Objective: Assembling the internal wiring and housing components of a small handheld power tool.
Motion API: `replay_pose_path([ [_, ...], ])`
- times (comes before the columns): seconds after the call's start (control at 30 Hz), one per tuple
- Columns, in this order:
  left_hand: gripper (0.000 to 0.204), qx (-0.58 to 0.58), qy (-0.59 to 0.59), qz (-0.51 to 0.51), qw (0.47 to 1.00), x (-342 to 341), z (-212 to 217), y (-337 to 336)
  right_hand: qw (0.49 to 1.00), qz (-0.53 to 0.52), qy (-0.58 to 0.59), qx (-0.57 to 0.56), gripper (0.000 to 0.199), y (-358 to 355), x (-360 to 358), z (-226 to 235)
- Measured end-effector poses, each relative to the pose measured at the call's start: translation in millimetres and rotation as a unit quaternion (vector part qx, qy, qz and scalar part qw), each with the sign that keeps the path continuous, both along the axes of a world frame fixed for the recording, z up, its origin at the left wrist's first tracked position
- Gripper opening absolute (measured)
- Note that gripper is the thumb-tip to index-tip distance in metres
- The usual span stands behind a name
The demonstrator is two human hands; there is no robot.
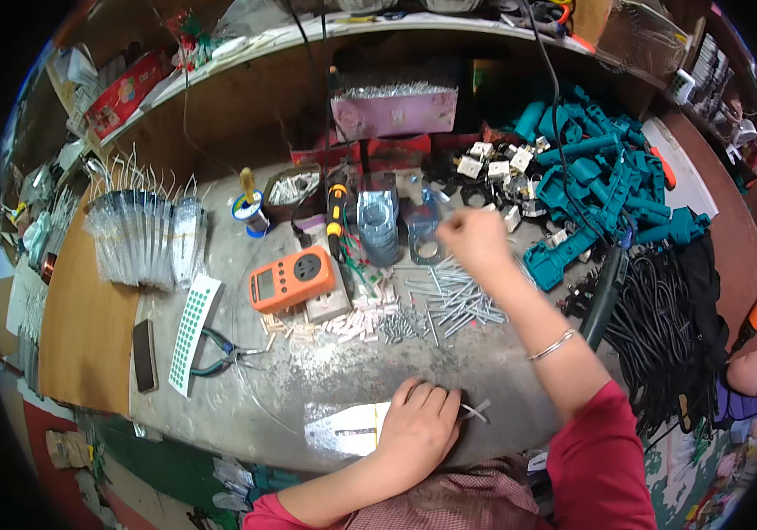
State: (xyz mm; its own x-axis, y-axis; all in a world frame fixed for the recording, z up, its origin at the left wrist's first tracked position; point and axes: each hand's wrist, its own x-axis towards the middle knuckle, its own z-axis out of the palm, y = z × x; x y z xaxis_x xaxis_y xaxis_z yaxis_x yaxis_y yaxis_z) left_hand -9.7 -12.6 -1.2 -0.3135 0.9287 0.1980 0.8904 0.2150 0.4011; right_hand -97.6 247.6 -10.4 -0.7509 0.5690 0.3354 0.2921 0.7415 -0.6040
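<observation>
We see an orange meter (292, 277) mid-bench, teal plastic housings (604, 181) far right, black cables (661, 309) at right, a pink box (393, 113) far back, and red sleeves (595, 459) near us.

The blurred right hand (474, 240) hides whatever its closed grip pinches.

A single view comes from a wide fisheye camera worn on the person's head, looking steeply down and forward over the counter (308, 380). It sits close: both forearms enter from the lower edge, the left hand (418, 428) near the bottom centre and the right hand (475, 240) reaching farther out at mid-frame. Straight edges, such as the shelf (246, 44) across the top, bend toward the dark round rim.
</observation>
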Motion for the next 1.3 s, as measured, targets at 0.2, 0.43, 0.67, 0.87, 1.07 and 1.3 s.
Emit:
replay_pose_path([
  [0.2, 0.03, -0.005, 0.134, -0.087, 0.987, 3.5, -15.4, 0.5, 0.947, 0.003, 0.038, -0.319, 0.018, 1.6, 112.5, 21.5],
  [0.43, 0.01, 0.063, -0.108, -0.068, 0.99, -10.7, -10.0, 12.3, 0.92, -0.028, 0.031, -0.389, 0.023, -72.5, 222.4, -4.0],
  [0.67, 0.008, 0.088, -0.118, -0.028, 0.989, 0.0, -11.9, 18.1, 0.894, 0.025, 0.062, -0.443, 0.026, -109.7, 243.1, -3.1],
  [0.87, 0.018, 0.058, -0.001, -0.004, 0.998, 10.1, -19.6, 15.1, 0.978, 0.032, 0.036, -0.204, 0.028, -127.7, 237.1, 1.0],
  [1.07, 0.066, 0.076, -0.05, 0.059, 0.994, -5.4, -4.0, -15.4, 0.988, 0.068, 0.026, -0.136, 0.028, -145.0, 220.2, -0.1],
  [1.3, 0.082, 0.044, -0.028, -0.001, 0.999, -5.6, -8.2, -31.0, 0.958, 0.199, -0.067, -0.198, 0.023, -144.6, 203.3, 9.4],
])
